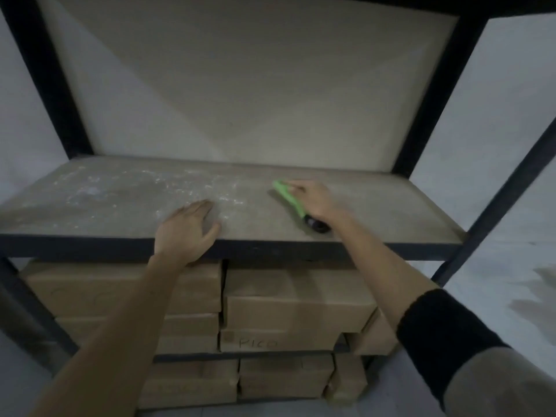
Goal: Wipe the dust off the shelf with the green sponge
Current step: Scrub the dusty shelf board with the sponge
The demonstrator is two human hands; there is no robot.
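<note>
The right hand [313,200] lies on the grey shelf [376,206] with its fingers [296,188] curled over the green sponge [284,195], gripping it from above; the sponge shows as a long green strip running out past the fingertips toward the back of the shelf and back under the palm, where a black end piece [316,225] pokes out just below the wrist, near the shelf's front edge. Whether the sponge is pressed flat on the board or slightly tilted cannot be told from this blurred view. The left hand [186,233] rests palm down at the front lip of the shelf, fingers straight and loosely spread, thumb out to the side, holding nothing. Beyond and to the left of those left fingers lies a scatter of white dust [135,188], patches and streaks reaching across the left half of the board; the sponge sits just right of where that dust ends, well apart from the left hand. A black metal frame [54,85] carries the shelf, with a pale back panel [255,85] behind it. Below the hands, on the lower levels, brown cardboard boxes [294,299] are stacked close together. The right forearm wears a black sleeve cuff [445,335] near the elbow.
</note>
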